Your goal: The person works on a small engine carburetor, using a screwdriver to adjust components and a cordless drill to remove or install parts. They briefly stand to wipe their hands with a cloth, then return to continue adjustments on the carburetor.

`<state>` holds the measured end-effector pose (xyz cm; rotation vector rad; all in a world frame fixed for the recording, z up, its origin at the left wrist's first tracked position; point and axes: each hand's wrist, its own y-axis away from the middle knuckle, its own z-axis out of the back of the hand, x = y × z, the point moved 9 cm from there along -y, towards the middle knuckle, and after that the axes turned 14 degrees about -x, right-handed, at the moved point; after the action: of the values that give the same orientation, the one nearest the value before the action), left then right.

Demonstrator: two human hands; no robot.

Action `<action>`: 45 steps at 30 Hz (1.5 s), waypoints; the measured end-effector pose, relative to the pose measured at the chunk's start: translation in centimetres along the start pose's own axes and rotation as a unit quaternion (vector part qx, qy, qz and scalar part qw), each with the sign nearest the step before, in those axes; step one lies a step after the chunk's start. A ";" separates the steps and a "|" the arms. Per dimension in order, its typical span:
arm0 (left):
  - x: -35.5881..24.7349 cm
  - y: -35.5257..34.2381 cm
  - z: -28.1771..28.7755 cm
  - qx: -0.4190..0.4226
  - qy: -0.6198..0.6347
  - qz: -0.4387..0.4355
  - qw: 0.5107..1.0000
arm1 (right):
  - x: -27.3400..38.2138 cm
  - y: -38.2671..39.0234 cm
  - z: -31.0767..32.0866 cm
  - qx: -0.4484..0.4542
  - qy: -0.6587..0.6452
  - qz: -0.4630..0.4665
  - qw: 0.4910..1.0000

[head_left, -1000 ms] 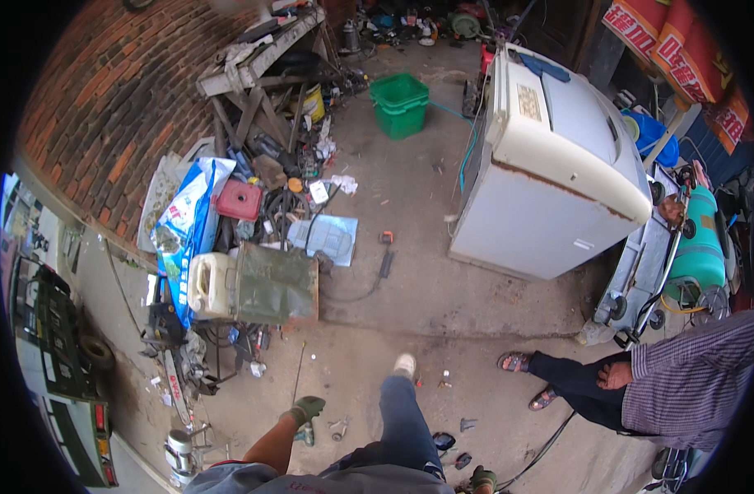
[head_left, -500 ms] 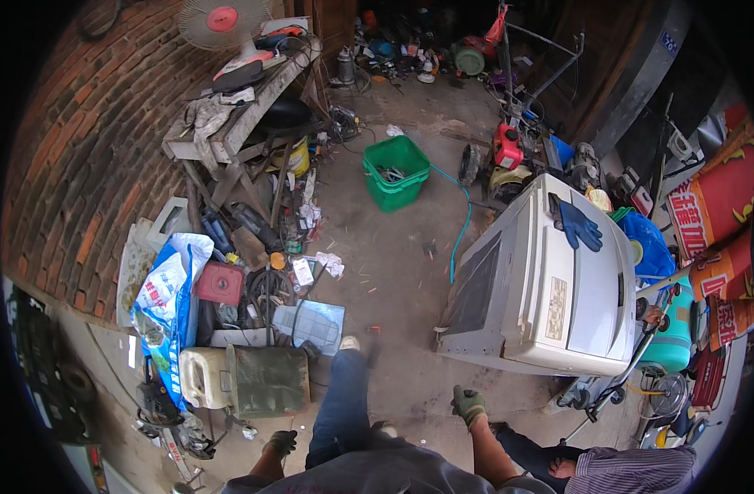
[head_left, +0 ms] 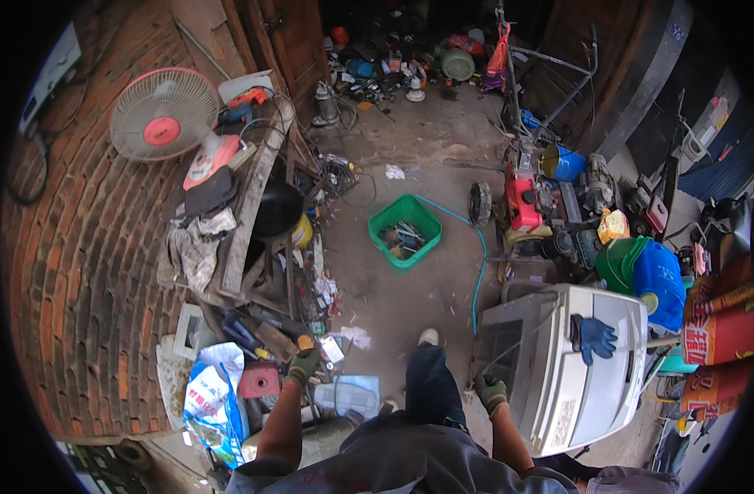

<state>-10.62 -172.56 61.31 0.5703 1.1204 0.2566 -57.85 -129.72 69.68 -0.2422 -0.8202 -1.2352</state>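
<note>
My left hand (head_left: 303,367), in an olive-green work glove, hangs over the clutter on the left, its fingers curled with nothing visible in them. Just past it in the picture is a small orange round thing (head_left: 305,342). My right hand (head_left: 491,394), gloved alike, is loosely closed beside the white washing machine (head_left: 546,412); whether it touches the machine I cannot tell. A blue work glove (head_left: 597,339) lies on the machine. Ahead, a green plastic bucket (head_left: 406,257) stands on the floor with metal pieces inside.
A thin teal hose (head_left: 482,263) curves from the bucket toward the washing machine. On the left are a wooden bench (head_left: 258,193) with a fan (head_left: 163,128), a blue-white sack (head_left: 216,403) and a red box (head_left: 260,380). Machine parts crowd the right. Another person's sleeve (head_left: 632,481) shows lower right.
I have stepped forward, so the bucket and washing machine sit lower in view. Both hands have swung up and ahead. My other foot now leads.
</note>
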 end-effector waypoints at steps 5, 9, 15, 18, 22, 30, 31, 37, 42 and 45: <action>-4.8 -10.9 -7.6 0.147 -0.503 -0.244 0.816 | -2.7 -12.0 -5.4 -0.050 -0.012 -0.067 0.996; -7.4 -14.4 -7.3 0.116 -0.373 0.034 0.920 | 1.7 -22.7 -7.4 0.004 0.141 -0.067 0.988; -16.3 -22.6 -7.9 0.131 -0.248 0.154 0.948 | 23.9 -43.3 -7.8 0.031 0.019 0.042 0.998; -21.5 -29.8 -9.8 0.097 -0.108 0.203 0.968 | 39.8 -51.5 -7.3 -0.017 0.026 0.138 0.990; -30.4 -40.5 -16.4 0.039 -0.165 0.230 0.958 | 46.1 -62.0 -12.7 -0.036 -0.074 0.153 0.985; -45.8 -67.3 -26.6 0.175 -0.184 0.181 0.950 | 53.4 -70.0 -21.2 0.062 0.348 0.257 0.899; -51.0 -70.3 -29.5 0.177 -0.167 0.170 0.955 | 52.5 -70.7 -19.7 0.043 0.262 0.205 0.942; -79.1 -84.3 -39.1 0.087 0.018 0.143 0.986 | 61.9 -82.2 -16.9 0.029 0.483 0.251 0.838; -87.1 -97.3 -44.0 0.114 -0.267 -0.092 0.952 | 67.0 -100.5 -20.6 0.009 0.278 0.281 0.918; -87.8 -105.1 -46.3 0.053 -0.373 -0.218 0.901 | 68.3 -112.8 -26.4 0.057 0.236 0.259 0.935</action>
<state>-98.78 -287.12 56.84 0.4358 0.4843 -0.3958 -142.20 -234.50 67.87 -0.0520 -0.3678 -0.6975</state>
